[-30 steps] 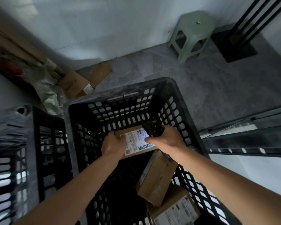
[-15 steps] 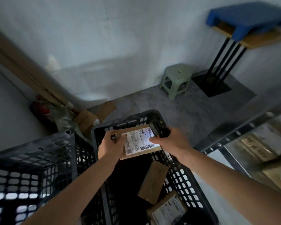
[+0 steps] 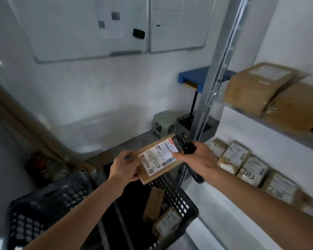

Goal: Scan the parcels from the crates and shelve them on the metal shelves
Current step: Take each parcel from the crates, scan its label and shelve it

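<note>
My left hand (image 3: 124,167) grips the left edge of a flat brown parcel (image 3: 156,162) with a white barcode label, held above the black crate (image 3: 179,199). My right hand (image 3: 197,157) holds a black handheld scanner (image 3: 183,146) against the parcel's right edge, its strap hanging below. Two more brown parcels (image 3: 158,213) lie in the crate. The metal shelves (image 3: 271,121) stand to the right, with parcels (image 3: 242,159) on the lower level and larger ones (image 3: 257,87) on the upper level.
A second black crate (image 3: 43,204) sits at the lower left. A grey shelf upright (image 3: 215,83) rises right of centre. Behind it are a green stool (image 3: 163,123) and a blue-topped stand (image 3: 193,78). Whiteboards (image 3: 90,27) hang on the wall.
Both hands have lifted the parcel and scanner up out of the crate. The view has swung up and right, bringing the metal shelves and whiteboards into sight.
</note>
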A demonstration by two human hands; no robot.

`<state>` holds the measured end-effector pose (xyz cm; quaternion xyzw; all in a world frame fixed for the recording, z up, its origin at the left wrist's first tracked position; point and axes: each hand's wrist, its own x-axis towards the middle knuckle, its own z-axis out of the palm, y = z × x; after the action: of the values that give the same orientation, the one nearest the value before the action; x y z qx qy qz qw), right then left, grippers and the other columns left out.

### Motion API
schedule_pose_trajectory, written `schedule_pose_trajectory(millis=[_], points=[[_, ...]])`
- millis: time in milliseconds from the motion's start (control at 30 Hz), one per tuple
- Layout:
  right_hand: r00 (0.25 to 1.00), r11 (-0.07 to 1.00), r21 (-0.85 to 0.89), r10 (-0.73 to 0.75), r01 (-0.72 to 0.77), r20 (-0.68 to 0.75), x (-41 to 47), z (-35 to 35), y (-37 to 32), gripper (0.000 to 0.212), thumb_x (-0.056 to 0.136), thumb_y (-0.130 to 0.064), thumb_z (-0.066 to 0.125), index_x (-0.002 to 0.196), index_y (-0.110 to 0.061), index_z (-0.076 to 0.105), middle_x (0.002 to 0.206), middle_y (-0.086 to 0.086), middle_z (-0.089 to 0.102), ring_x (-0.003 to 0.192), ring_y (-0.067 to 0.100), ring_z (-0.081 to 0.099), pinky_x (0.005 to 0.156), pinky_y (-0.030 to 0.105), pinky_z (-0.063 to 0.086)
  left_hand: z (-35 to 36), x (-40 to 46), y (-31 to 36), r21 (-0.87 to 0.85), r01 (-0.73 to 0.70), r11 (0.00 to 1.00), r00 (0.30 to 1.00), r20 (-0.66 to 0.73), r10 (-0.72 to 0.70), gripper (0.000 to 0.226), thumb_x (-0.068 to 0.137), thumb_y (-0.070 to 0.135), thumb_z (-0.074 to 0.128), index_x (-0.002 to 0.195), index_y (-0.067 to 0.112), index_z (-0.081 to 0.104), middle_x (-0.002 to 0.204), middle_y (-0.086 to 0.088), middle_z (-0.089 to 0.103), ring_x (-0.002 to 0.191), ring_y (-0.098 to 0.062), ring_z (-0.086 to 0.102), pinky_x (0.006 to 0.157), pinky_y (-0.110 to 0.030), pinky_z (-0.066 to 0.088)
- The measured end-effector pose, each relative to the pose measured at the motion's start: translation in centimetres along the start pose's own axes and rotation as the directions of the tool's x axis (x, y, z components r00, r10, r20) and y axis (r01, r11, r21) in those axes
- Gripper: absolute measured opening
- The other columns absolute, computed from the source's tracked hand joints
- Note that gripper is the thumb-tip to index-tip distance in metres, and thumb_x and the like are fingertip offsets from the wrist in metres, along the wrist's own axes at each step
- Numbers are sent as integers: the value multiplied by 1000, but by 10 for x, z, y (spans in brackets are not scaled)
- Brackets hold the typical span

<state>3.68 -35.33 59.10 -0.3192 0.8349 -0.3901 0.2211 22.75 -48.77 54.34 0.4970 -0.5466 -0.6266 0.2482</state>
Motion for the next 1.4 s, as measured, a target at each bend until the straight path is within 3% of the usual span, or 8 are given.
schedule_pose_trajectory(millis=[100, 333, 433, 533, 700, 933, 1133, 1400], points=[[999, 1000, -5, 25, -25, -41, -45, -35, -2, 37, 70, -47, 91, 95, -36, 66, 86, -17, 68, 75, -3, 60, 59, 18, 44, 10, -45, 19, 11, -41, 999, 998, 55, 40, 25, 91, 14, 72, 112, 19, 60, 114, -9, 67, 95, -30, 72, 77, -49, 63], [989, 999, 16, 38, -36, -142, -144, -123, 20, 47, 68, -51, 90, 107, -29, 74, 98, -11, 75, 91, 13, 71, 88, 38, 60, 57, -146, 35, 76, -127, 989, 973, 202, 110, 28, 92, 19, 72, 117, 26, 62, 110, -8, 69, 98, -28, 70, 72, -45, 64], [986, 1000, 14, 30, -28, -165, -196, -165, 39, 45, 68, -51, 90, 106, -32, 72, 97, -13, 74, 86, 6, 67, 79, 27, 56, 86, -200, 25, 121, -203, 972, 958, 230, 171, 19, 90, 27, 73, 101, 40, 64, 99, 0, 74, 92, -20, 72, 73, -41, 63], [984, 999, -3, 33, -34, -175, -257, -210, 67, 39, 69, -50, 89, 97, -36, 66, 83, -21, 66, 75, -3, 61, 61, 17, 45, 121, -257, 6, 104, -211, 972, 946, 274, 176, 23, 90, 21, 74, 109, 33, 67, 99, -1, 76, 91, -21, 74, 79, -47, 63], [970, 996, -5, 83, -87, -226, -364, -286, 130, 39, 67, -52, 91, 90, -40, 63, 81, -20, 68, 72, -1, 65, 57, 14, 46, 191, -357, -19, 99, -255, 962, 913, 353, 206, 22, 85, 25, 80, 102, 36, 72, 100, 0, 77, 89, -21, 76, 77, -49, 63], [926, 984, -8, 163, -176, -342, -499, -389, 194, 31, 76, -41, 88, 89, -35, 60, 79, -23, 62, 74, -3, 60, 53, 9, 40, 287, -488, -26, 120, -439, 890, 771, 559, 305, 18, 89, 30, 75, 105, 37, 70, 97, 6, 77, 89, -18, 75, 71, -44, 64], [839, 945, -72, 245, -318, -485, -582, -452, 224, 40, 74, -50, 88, 101, -29, 68, 92, -10, 71, 84, 10, 65, 61, 19, 43, 351, -562, -21, 116, -488, 865, 682, 669, 295, 24, 85, 32, 78, 106, 38, 69, 96, 2, 77, 86, -20, 76, 67, -46, 64], [733, 786, -262, 322, -560, -600, -668, -499, 248, 51, 66, -69, 84, 94, -32, 61, 82, -13, 64, 73, 3, 60, 70, 26, 54, 406, -640, -19, 66, -573, 817, 534, 786, 311, 21, 90, 25, 73, 110, 29, 66, 96, 4, 74, 83, -13, 73, 59, -31, 62]])
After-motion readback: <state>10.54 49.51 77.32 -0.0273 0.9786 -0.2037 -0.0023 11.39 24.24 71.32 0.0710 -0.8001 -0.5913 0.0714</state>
